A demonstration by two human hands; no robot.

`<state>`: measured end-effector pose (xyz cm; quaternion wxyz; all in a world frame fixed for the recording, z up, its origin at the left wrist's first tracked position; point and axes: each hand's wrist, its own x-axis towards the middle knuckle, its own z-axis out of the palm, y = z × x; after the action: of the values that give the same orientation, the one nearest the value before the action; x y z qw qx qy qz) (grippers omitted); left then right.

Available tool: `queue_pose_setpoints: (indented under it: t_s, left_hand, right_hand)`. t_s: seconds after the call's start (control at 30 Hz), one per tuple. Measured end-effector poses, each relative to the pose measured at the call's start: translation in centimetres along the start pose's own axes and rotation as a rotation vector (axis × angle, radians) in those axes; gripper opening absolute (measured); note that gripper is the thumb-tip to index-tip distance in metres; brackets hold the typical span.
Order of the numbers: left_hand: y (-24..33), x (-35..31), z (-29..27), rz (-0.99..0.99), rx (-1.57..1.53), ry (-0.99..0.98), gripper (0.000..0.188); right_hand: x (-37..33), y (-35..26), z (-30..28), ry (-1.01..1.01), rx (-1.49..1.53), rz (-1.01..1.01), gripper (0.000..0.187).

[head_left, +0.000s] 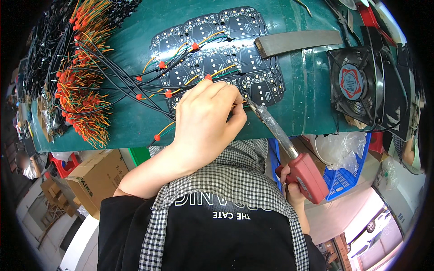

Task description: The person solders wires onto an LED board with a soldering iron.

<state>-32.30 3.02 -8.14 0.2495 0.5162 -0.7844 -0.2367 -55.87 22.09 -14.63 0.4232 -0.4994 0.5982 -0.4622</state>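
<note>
Gripping a red soldering gun [309, 177], the right hand [294, 191] is aiming its tip at the black circuit-board panel [217, 58]; the left hand [205, 119] is pinching an orange wire [244, 102] over the panel's near part; the panel is lying on the green counter [307, 108], a grey metal bar [300, 43] overlapping its right edge.

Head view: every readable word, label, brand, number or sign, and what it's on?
Wording not copied; by place:
Shirt: two lines of white capitals, upside down in view; the lower is clear, the upper partly covered by the apron.
Carton: dark lettering, slanted.
Fan: round hub label with red pattern; its small print is unreadable.
Boards: tiny white marks, too small.
Iron: pale handle label, unreadable.
</note>
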Motion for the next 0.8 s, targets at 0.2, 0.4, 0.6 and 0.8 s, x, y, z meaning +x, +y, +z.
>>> queue_pose_setpoints:
  t_s: [0.2, 0.4, 0.6, 0.8]
  left_hand:
    - [-0.1, 0.0, 0.1, 0.009, -0.001, 0.017, 0.012]
    - [-0.2, 0.1, 0.1, 0.018, 0.018, 0.005, 0.012]
    - [-0.5, 0.0, 0.1, 0.02, 0.01, -0.001, 0.011]
    - [-0.1, 0.3, -0.8, 0.061, 0.063, -0.025, 0.014]
  right_hand:
    - [-0.1, 0.5, -0.1, -0.066, -0.22, -0.058, 0.058]
    - [0.5, -0.3, 0.0, -0.011, -0.055, -0.052, 0.057]
    - [1.4, -2.9, 1.1, 0.0, 0.285, 0.232, 0.065]
    - [2.9, -3.9, 2.7, 0.141, 0.361, 0.112, 0.076]
